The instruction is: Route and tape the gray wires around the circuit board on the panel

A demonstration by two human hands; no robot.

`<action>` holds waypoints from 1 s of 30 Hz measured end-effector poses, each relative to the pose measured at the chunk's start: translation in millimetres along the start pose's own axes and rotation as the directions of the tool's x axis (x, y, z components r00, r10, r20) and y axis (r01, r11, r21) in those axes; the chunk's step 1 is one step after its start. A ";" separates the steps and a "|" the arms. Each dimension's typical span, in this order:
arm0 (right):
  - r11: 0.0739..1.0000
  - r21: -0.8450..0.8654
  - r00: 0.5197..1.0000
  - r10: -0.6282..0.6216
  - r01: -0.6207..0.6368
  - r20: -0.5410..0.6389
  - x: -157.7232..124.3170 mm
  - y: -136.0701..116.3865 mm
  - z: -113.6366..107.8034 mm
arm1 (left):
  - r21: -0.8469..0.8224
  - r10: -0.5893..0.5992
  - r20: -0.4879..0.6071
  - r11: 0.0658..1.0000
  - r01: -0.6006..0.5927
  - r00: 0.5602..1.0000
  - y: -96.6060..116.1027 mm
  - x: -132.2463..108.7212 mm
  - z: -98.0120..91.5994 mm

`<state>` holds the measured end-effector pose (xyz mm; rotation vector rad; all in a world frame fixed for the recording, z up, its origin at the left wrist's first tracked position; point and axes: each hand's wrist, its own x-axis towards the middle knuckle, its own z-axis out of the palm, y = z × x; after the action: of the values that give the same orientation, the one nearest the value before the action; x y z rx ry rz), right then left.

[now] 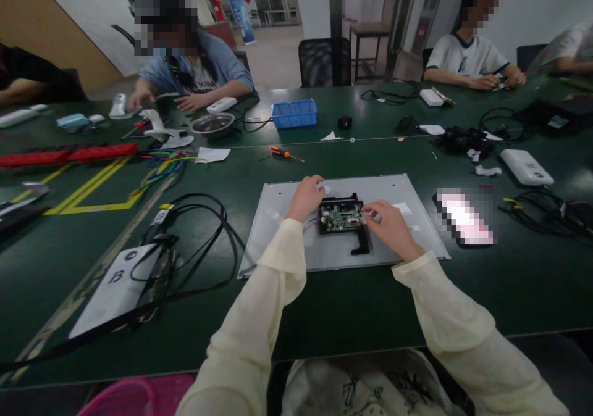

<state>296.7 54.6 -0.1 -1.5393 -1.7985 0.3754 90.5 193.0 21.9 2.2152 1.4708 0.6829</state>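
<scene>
A green circuit board (340, 220) sits in a black plastic bracket (361, 242) on a pale grey flat panel (287, 249). My left hand (306, 199) is at the bracket's upper left corner, its fingers curled together beside a small white scrap; what they grip is hidden. On the other side, my right hand (391, 226) pinches at the board's right edge, where something small and pale shows between the fingertips. Thin cables run from the board's left side, partly behind my left wrist. White stickers (402, 208) lie on the panel right of the board.
An orange screwdriver (286, 153) and a blue basket (294, 114) lie beyond the panel. To the right rests a phone (466, 217), near a white box (527, 167). Black cables (222, 218) and a white device (115, 286) are at left. Co-workers sit across the table.
</scene>
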 end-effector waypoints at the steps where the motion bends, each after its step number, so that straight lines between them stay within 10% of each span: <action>1: 1.000 0.015 1.000 0.002 -0.002 -0.002 0.2 0.1 0.1 | -0.003 -0.021 -0.005 1.000 0.021 1.000 -4.6 6.1 4.0; 22: 0.986 -0.082 0.988 -0.148 0.144 -0.042 -1.8 -6.5 10.4 | -0.038 0.038 -0.009 0.999 -0.038 0.999 -21.0 18.8 27.5; 30: 0.966 -0.182 0.970 -0.206 0.181 -0.129 -2.7 -10.6 10.3 | -0.147 0.034 -0.066 0.988 -0.044 0.997 -10.3 21.4 7.6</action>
<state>282.0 51.9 -1.4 -1.4452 -1.8825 0.0137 94.5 216.2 13.8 2.1320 1.3621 0.8537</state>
